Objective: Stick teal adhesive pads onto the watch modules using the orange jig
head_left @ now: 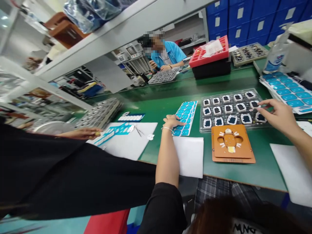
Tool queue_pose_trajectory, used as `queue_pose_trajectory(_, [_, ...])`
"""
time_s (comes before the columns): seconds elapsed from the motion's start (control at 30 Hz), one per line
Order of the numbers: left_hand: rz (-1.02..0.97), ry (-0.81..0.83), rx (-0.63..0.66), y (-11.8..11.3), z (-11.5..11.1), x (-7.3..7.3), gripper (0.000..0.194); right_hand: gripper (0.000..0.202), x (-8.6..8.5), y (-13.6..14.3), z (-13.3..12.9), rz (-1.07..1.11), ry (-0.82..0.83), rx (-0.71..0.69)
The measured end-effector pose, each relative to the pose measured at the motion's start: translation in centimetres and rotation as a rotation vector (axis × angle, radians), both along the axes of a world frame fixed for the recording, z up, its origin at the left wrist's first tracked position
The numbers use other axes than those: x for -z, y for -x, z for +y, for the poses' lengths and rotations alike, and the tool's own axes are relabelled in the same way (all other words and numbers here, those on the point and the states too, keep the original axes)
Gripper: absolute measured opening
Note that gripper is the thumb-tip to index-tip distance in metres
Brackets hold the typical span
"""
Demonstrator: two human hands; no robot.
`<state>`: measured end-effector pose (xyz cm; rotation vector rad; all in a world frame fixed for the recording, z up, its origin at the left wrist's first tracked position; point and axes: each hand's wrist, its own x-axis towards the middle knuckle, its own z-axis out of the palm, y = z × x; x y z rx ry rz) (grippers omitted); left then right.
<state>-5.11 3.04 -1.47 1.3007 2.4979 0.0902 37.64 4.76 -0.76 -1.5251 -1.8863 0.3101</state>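
Note:
My left hand lies on a sheet of blue rounded stickers, palm down with the fingers apart. At the right side of a clear plastic tray, the thumb and forefinger of my right hand close on the edge of a small white-rimmed part with a black face. That part still sits in its pocket. Several similar parts fill the tray's rows. In front of the tray lies an orange-brown fixture with a shaped recess and white tabs around it.
White foam sheets lie along the front edge. A co-worker's hand is at the left, near tweezers. More blue sticker sheets, a clear bottle and a red tray stand behind. Another person in blue sits opposite.

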Motion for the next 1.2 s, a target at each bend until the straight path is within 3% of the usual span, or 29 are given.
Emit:
queue_pose_trajectory(0.13, [0.018,-0.085,0.043,-1.0,-0.4,-0.6,0.042,0.034,1.6,-1.4,2.4,-0.185,-0.069,-0.033])
queue_pose_trajectory(0.3, [0.004,-0.171,0.112,-2.9,-1.2,-1.7,0.025,0.034,3.1,-1.7,3.2,-0.312,-0.084,-0.119])
queue_pose_trajectory(0.43, [-0.017,-0.295,0.152,-4.5,-2.0,-2.9,0.037,0.036,2.9,-2.6,4.3,-0.327,-0.136,-0.226])
queue_pose_trajectory(0.5, [-0.043,-0.37,0.227,-5.8,-2.5,-3.4,0.038,0.034,2.6,-3.1,5.0,-0.299,-0.165,-0.278])
queue_pose_trajectory(0.57, [-0.11,-0.467,0.398,-7.5,-3.1,-3.7,0.027,0.034,2.0,-3.2,5.0,-0.254,-0.202,-0.319])
queue_pose_trajectory(0.7, [-0.369,-0.774,1.029,-11.4,-4.9,-3.3,0.012,0.04,-0.6,-1.9,1.7,-0.166,-0.249,-0.323])
queue_pose_trajectory(0.8, [-0.402,-0.775,1.348,-13.3,-6.1,-2.8,0.019,0.035,-3.0,0.2,-2.6,-0.03,-0.235,-0.397])
queue_pose_trajectory(0.97, [-0.393,-0.705,1.471,-14.1,-6.4,-2.4,0.02,0.025,-4.2,2.6,-7.0,0.146,-0.081,-0.603])
queue_pose_trajectory(1.2, [-0.203,-0.677,1.504,-13.7,-6.2,-2.4,0.025,0.027,-2.8,2.9,-7.2,0.007,-0.056,-0.721])
